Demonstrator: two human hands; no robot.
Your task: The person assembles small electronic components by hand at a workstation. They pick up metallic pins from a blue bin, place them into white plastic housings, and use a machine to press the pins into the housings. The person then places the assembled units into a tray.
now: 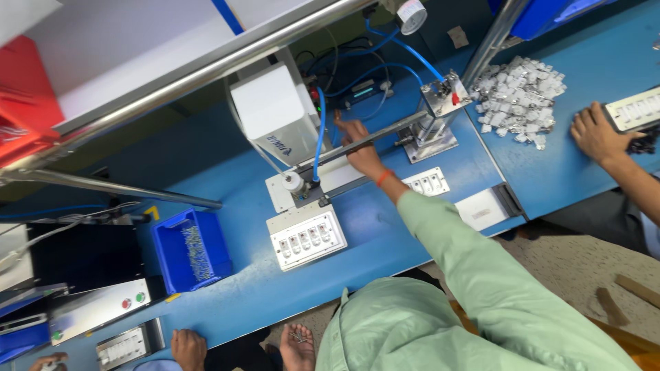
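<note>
The right hand reached across the blue bench, fingers extended and apparently resting on the machine's metal rail, gripping nothing. The left hand lay palm-up, cupping small screws. A white switch plate sat beneath the screwdriver head.

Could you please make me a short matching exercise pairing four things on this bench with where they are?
Things:
1. blue bin
2. white switch plate
3. pile of small white parts
4. right hand

Places:
A. far right of the blue bench
B. on the metal bar
C. left of the switch plate
D. below the press head

Pairs: 1-C, 2-D, 3-A, 4-B
</note>
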